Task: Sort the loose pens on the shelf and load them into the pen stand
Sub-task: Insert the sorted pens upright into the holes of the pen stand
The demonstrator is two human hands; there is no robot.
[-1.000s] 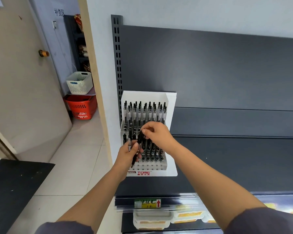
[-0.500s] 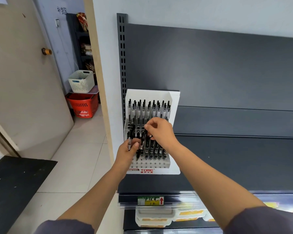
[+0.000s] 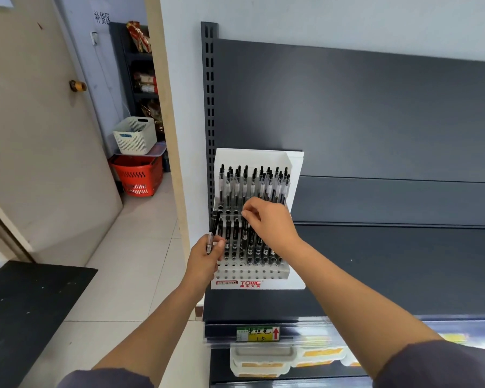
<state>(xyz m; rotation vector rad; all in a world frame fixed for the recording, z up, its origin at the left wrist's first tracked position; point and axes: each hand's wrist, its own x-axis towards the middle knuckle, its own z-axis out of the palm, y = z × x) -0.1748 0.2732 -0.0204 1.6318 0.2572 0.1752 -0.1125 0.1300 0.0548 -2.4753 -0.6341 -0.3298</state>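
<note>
Spare pen (image 3: 213, 228) is being gripped by left hand (image 3: 205, 257); second pen (image 3: 245, 230) is being pinched by right hand (image 3: 270, 224); standing pens (image 3: 228, 233) are likely being knocked if it is pushed in skewed.

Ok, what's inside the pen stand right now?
The pen stand holds clear pens in back, black pens in the middle, empty holes in front. The right hand hides part of the middle rows.

The dark grey shelf (image 3: 375, 270) bears a white pen stand (image 3: 263, 275) at its nine o'clock end, upright, with black pens (image 3: 245, 186) standing in rows.
</note>
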